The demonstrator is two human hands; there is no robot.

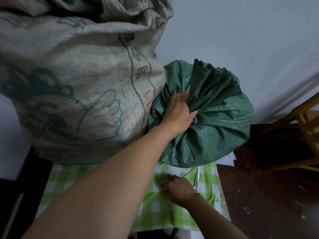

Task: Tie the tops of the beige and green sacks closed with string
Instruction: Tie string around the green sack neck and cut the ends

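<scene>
A large beige woven sack (77,87) with green print fills the left and stands on the table, its top open and slumped. Pressed against its right side is a smaller green woven sack (219,128). The green sack's mouth is gathered into a fanned bunch (212,85), and my left hand (179,109) grips the neck just below it. My right hand (179,187) is low on the checked cloth in front of the green sack, blurred, with its fingers curled down at the cloth. No string shows plainly in it.
The sacks stand on a green and white checked tablecloth (169,216). A thin silvery blade, likely scissors (197,176), lies just right of my right hand. A wooden chair (303,128) stands at the right over a dark floor. A pale wall is behind.
</scene>
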